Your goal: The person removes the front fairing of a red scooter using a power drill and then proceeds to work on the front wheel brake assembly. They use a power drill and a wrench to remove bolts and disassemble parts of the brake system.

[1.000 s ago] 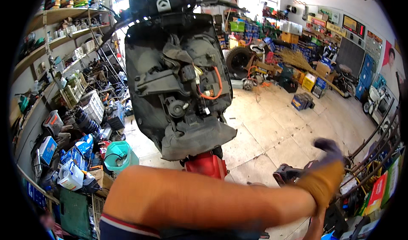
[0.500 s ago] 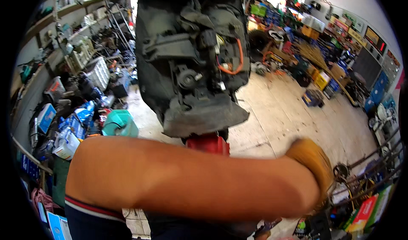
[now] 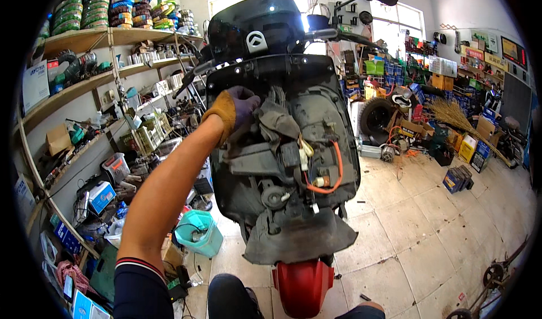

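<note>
By the scooter (image 3: 259,161), the raised left hand (image 3: 240,109) has curled fingers, but whether they hold anything is unclear.

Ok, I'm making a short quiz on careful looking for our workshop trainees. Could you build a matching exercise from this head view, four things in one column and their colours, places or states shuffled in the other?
Things:
1. Left hand
2. Fender
3. Open tub
4. Curved hose or cable

Colours, places, states:
A. Teal, on the floor left of the scooter
B. Orange, at the right side of the exposed parts
C. Gloved, at the upper part of the opened front
D. Red, below the grey flap

Right pairs: 1-C, 2-D, 3-A, 4-B
</note>
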`<state>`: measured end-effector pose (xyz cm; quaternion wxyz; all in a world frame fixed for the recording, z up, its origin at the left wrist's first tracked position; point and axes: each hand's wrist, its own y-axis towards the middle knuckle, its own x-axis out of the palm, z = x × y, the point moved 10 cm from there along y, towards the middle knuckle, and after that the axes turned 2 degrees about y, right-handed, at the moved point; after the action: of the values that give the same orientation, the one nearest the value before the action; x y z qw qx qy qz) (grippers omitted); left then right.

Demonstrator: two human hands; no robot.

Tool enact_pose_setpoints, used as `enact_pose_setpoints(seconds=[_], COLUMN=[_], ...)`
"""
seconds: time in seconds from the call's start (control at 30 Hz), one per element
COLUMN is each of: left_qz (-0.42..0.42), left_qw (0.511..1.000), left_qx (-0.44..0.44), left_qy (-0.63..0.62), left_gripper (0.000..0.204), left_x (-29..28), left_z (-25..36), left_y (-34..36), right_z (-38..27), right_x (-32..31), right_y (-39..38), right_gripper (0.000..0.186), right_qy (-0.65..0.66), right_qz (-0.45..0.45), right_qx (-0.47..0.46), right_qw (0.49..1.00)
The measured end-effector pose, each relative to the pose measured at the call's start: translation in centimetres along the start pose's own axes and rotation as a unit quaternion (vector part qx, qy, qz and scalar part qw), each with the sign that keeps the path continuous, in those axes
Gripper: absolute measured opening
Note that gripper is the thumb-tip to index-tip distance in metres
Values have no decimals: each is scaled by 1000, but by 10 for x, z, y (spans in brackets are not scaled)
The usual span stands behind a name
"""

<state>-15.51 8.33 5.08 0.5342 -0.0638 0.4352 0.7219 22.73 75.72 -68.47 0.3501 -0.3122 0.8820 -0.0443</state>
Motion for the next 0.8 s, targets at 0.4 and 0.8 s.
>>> enact_pose_setpoints(seconds=[0.4,0.8], left_qz=[-33,6], left_qw=[998,1000], left_qx=[26,11], left_qy=[36,-6], left_gripper=[50,39], left_x=[61,56], left_z=[-25,-59], left_y=[44,35], right_z=[-125,-853], right_x=[-104,45], right_y=[45,-403], right_gripper=[54,44], right_qy=[219,251], right_qz=[133,-293], right_qx=[-192,-620], right_qw=[947,683])
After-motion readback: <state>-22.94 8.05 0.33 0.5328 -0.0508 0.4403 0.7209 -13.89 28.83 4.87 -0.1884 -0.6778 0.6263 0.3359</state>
